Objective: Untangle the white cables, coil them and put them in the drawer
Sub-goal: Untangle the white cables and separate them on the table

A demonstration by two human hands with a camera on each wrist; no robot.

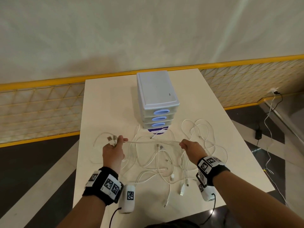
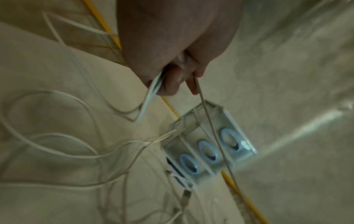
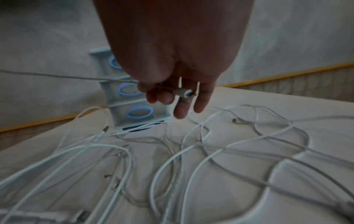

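Observation:
Several white cables (image 1: pixel 164 160) lie tangled on the cream table (image 1: pixel 107 104) in front of a small plastic drawer unit (image 1: pixel 156 99). Its lowest drawer (image 1: pixel 158 130) is pulled out a little and a cable end lies over it. My left hand (image 1: pixel 115 145) grips a bunch of cables with USB plugs (image 1: pixel 112 139) sticking out past its knuckles. My right hand (image 1: pixel 187 145) pinches one cable near its plug (image 3: pixel 184 92). That cable (image 1: pixel 153 142) runs taut between both hands above the tangle. In the left wrist view the hand (image 2: pixel 172 72) holds cable strands (image 2: pixel 151 94).
The drawer unit (image 2: pixel 208 145) has blue oval handles and stands mid-table towards the back. A yellow mesh fence (image 1: pixel 41 104) runs behind the table. Right of the table, black and white cords (image 1: pixel 268 129) trail across the floor from a wall socket. Bare table surface lies left of the drawers.

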